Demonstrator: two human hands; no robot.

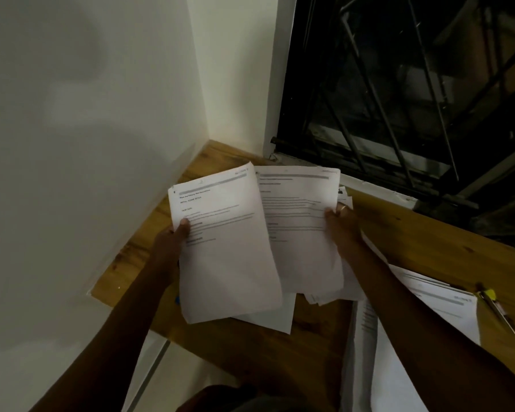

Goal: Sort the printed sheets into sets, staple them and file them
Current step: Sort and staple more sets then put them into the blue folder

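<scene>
My left hand (177,233) pinches the left edge of a printed sheet (226,245), thumb on top, and holds it lifted over the wooden table (422,233). My right hand (341,218) grips the right edge of a second printed set (298,230), a ring on one finger. The left sheet overlaps the right set's left edge. More loose sheets (268,318) lie under both on the table. Another pile of printed sheets (446,307) lies at the right, partly under my right forearm.
A yellow-tipped pen or similar tool (495,307) lies at the right by the pile. A white wall (87,129) bounds the table on the left; a barred dark window (399,84) stands behind it. A small blue thing (177,300) peeks out under the left sheet.
</scene>
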